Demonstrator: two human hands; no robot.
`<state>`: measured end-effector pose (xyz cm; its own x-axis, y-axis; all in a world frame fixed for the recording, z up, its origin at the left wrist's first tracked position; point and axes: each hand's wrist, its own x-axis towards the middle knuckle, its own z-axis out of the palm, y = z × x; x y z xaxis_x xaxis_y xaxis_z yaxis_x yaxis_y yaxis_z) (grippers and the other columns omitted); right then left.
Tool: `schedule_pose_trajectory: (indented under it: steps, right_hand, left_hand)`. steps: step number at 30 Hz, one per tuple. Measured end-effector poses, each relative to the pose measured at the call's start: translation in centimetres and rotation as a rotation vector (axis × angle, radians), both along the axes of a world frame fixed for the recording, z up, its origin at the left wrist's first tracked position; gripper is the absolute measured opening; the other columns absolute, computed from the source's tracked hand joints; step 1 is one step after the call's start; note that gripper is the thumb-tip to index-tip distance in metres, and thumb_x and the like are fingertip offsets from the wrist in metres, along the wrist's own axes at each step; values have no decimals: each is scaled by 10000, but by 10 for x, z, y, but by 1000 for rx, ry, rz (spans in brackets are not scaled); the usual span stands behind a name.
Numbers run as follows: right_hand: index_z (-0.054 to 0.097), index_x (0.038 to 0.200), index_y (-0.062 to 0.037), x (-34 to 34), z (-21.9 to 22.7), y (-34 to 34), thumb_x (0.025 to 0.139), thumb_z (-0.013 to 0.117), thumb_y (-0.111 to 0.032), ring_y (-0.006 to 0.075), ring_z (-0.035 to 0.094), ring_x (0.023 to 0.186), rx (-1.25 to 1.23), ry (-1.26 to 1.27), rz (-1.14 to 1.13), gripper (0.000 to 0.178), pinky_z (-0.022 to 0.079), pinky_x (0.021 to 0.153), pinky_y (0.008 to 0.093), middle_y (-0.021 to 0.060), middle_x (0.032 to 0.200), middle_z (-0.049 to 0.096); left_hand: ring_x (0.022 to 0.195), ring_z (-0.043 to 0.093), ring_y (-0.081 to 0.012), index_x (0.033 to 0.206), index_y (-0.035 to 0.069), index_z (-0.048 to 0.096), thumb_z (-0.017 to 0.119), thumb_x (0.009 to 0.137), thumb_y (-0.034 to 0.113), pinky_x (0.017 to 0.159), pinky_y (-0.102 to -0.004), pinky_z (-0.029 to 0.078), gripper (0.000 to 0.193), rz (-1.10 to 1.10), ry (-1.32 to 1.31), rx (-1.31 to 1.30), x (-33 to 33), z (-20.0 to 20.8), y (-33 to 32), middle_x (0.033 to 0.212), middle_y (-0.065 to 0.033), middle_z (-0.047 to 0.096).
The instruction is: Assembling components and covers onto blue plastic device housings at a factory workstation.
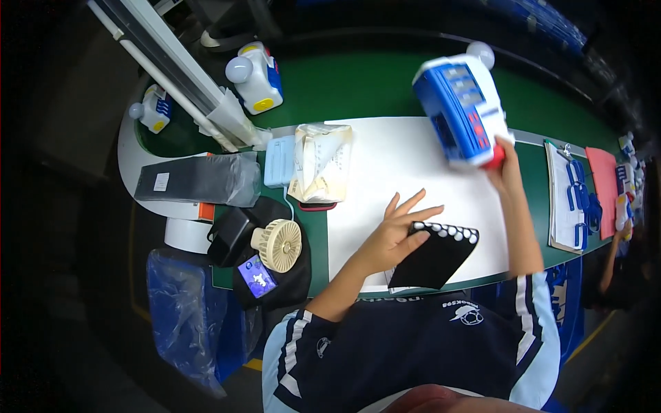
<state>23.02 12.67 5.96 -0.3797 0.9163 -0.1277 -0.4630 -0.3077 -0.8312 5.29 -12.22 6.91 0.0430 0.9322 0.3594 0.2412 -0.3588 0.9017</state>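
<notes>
My left hand (390, 242) holds a black sheet (434, 260) by its top left corner, with the thumb on the near face and the other fingers stretched out. A row of round white stickers (451, 233) runs along the sheet's top edge. My right hand (508, 168) grips a blue and white plastic toy (463, 103) at its lower right end, by a red part. The toy is tilted and slightly blurred over the far right of the white work paper (385, 158). It carries red buttons on its blue face and a pale ball at its far end.
Similar toys (258, 79) stand at the far left. Beside the paper lie a cream bag (321, 162), a light blue box (279, 162), a dark wrapped block (200, 180) and a small fan (279, 246). A clipboard (561, 199) with blue parts lies right; a light post (172, 76) rises left.
</notes>
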Motion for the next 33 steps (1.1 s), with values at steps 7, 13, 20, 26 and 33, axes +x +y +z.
schedule_pose_trajectory:
  steps: [7,13,20,26,33]
  right_hand:
    - [289,1309,-16,-83,30,173,586,785,-402,372,508,1026,843,-1045,-594,958,460,858,435,241,1180,440]
    - [284,1353,-99,-127,6,189,619,734,-443,444,408,1127,876,-1276,-648,927,394,937,476,269,1231,384]
    - [416,1263,-32,-153,23,145,657,738,-392,382,464,1080,1193,-1594,-720,775,377,921,450,241,1121,507]
    - [532,1180,-126,-295,68,16,559,747,-333,343,483,1000,1855,-789,-180,689,394,831,481,145,1105,519]
    - [407,1277,-173,-410,45,-19,585,769,-138,403,496,1046,1410,-535,113,782,385,928,461,220,1077,511]
  left_hand:
    - [853,512,-124,1053,-21,579,471,950,276,798,-250,400,332,236,-370,-236,-3,-23,-7,900,-60,599]
    - [584,301,-58,660,52,411,480,946,345,509,-251,281,415,493,-584,-294,-3,-32,-9,593,55,328]
    - [713,505,-208,799,-28,542,510,921,209,673,-307,399,269,556,-406,-164,-7,-30,-13,738,-111,537]
    - [941,553,-325,933,-41,598,567,803,160,853,-386,402,241,483,49,103,-12,-25,0,994,-166,608]
    - [902,590,-310,1058,-77,527,476,724,269,823,-421,476,484,438,-1006,120,-5,-55,-21,998,-182,592]
